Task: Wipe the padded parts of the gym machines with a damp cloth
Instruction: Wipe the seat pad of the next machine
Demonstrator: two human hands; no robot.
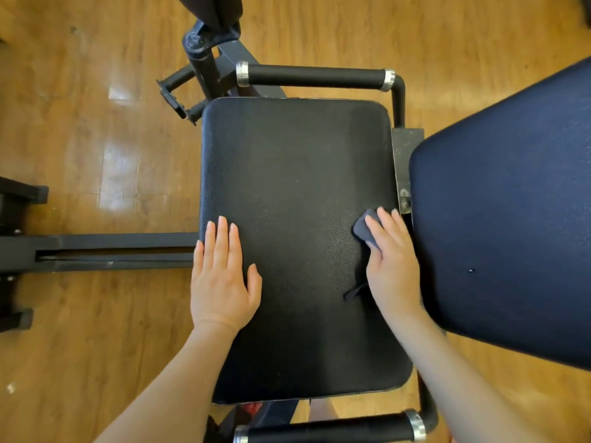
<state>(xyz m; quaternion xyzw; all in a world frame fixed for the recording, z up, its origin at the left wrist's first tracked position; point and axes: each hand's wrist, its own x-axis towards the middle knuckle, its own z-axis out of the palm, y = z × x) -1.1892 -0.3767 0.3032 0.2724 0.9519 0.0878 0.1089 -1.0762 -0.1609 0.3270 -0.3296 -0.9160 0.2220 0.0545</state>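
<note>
**Q:** Grip status?

**A:** Your right hand (pixel 391 260) presses the small dark grey cloth (pixel 367 228) flat under its fingers against the black textured vinyl seat pad (pixel 297 199), near the pad's right edge. Your left hand (pixel 222 276) lies released, palm down, at the left edge, bracing.

**Q:** Current step, and the next move?

**A:** Wiping of the seat pad appears to be in hand. Sweep the cloth leftward in overlapping passes, keeping steady pressure. The dark blue vinyl back pad (pixel 511 203) just beside the right edge probably follows.

two pads (pixel 297 219) (pixel 511 219), two handles (pixel 315 76) (pixel 329 431), one cloth (pixel 367 230)
</note>
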